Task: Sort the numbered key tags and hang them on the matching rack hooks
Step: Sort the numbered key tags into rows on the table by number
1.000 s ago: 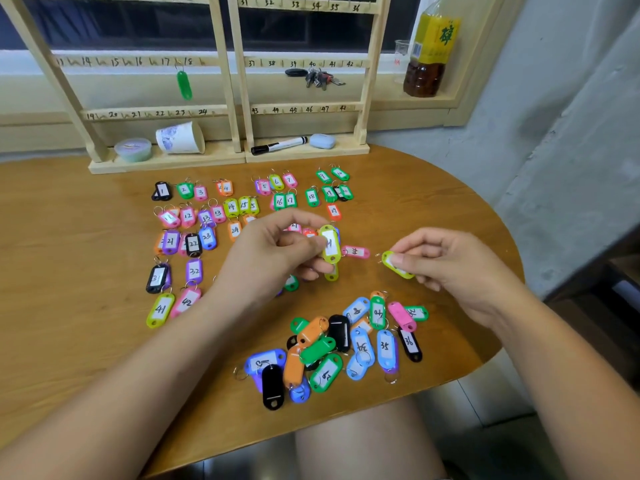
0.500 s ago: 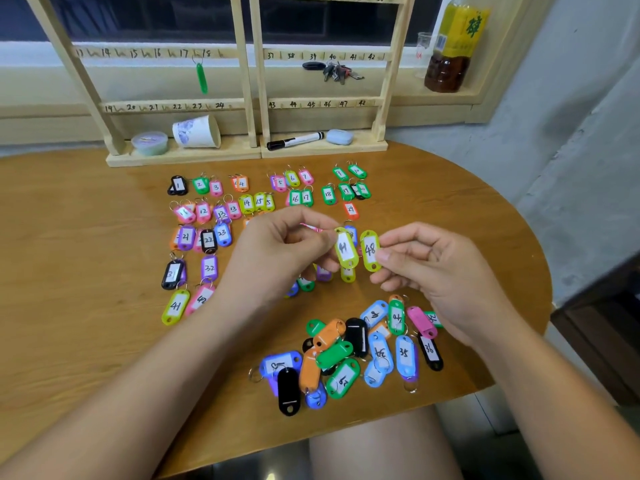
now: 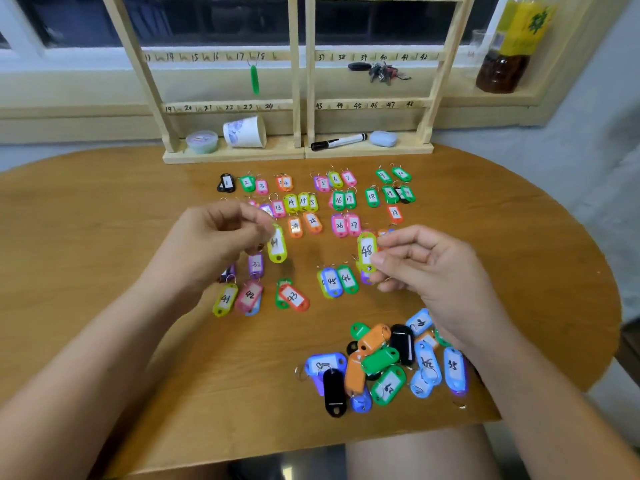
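My left hand pinched the ring end of a yellow tag, its number too blurred for me to read. My right hand pinched the yellow tag marked 48 by its edge. The hands were apart, each clamped on its own tag, both held just above the table.

The likeliest slip, I judged, was a misread number on the blurred tag, which would put it in the wrong gap. A dangling tag could also sweep the sorted rows out of order, since both hung right over them. My right wrist lay close to the loose pile and could nudge it towards the near table edge.

Tag 48 hung just right of tags 45 and 46. The left hand's tag hung above 32, 41 and 42. The rack stood well beyond both hands. Its bottom right rail carried the 48 mark, and only one green tag hung at 18
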`<action>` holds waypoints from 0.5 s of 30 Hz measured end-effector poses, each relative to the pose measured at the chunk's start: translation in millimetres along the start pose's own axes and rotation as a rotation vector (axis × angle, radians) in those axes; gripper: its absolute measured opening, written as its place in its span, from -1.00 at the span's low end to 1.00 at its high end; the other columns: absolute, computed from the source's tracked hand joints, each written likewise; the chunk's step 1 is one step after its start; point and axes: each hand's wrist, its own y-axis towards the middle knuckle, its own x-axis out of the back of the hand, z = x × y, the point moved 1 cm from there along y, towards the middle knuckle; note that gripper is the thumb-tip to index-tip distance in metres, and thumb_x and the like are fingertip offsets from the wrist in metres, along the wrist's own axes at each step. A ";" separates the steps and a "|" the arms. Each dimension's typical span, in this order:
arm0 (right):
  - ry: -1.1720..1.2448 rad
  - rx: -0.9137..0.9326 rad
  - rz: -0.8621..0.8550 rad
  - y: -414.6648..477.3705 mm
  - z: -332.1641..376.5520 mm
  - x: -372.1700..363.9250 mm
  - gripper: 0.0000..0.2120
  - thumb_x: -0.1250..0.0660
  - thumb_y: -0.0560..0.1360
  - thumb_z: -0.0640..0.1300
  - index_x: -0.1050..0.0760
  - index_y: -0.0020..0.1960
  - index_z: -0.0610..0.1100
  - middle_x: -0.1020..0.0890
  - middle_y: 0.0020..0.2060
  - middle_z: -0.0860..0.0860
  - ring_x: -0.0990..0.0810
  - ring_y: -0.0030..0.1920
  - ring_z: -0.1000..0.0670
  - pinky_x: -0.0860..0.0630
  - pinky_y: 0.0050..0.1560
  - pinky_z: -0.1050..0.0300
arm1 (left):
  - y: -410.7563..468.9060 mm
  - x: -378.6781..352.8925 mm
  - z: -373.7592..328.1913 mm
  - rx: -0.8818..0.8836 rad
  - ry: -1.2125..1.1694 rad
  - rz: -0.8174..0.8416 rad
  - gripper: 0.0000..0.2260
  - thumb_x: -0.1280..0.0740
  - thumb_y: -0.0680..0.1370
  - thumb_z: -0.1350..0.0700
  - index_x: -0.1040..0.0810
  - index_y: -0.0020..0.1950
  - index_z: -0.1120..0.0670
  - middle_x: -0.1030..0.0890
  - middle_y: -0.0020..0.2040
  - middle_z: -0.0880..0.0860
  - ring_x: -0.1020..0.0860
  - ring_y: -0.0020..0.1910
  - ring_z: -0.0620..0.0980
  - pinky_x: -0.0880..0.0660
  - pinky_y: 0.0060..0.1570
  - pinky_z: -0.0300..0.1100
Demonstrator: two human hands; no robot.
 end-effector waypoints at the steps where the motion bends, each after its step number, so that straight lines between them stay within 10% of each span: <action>1: 0.014 0.000 0.012 0.1 -0.8 -5.2 -0.82 -0.53 0.50 -0.33 -0.65 0.08 -0.25 -0.74 -0.19 -0.18 -0.76 -0.18 -0.15 -0.64 -0.23 0.18 | -2.9 8.6 4.5 0.007 0.010 -0.012 -0.92 -0.45 0.59 0.27 -0.74 -0.05 0.14 -0.67 -0.25 0.07 -0.52 -0.30 -0.11 -0.39 -0.37 -0.35; 8: 0.053 -0.014 0.048 0.9 -6.1 -36.6 -0.86 -0.49 0.53 -0.34 -0.64 0.08 -0.27 -0.75 -0.17 -0.16 -0.78 -0.16 -0.15 -0.64 -0.26 0.21 | -28.9 47.9 34.9 0.080 0.090 -0.058 -0.92 -0.48 0.58 0.25 -0.76 -0.06 0.11 -0.67 -0.15 0.34 -0.53 -0.29 -0.02 -0.43 -0.35 -0.31; 15: -0.125 0.009 0.039 3.9 -8.2 -44.5 -0.87 -0.55 0.52 -0.27 -0.69 0.06 -0.17 -0.76 -0.16 -0.12 -0.76 -0.18 -0.07 -0.59 -0.28 0.20 | -36.5 57.9 53.3 0.172 0.176 -0.059 -0.98 -0.55 0.55 0.07 -0.79 -0.06 -0.02 -0.63 -0.33 0.04 -0.43 -0.32 -0.05 -0.27 -0.27 -0.14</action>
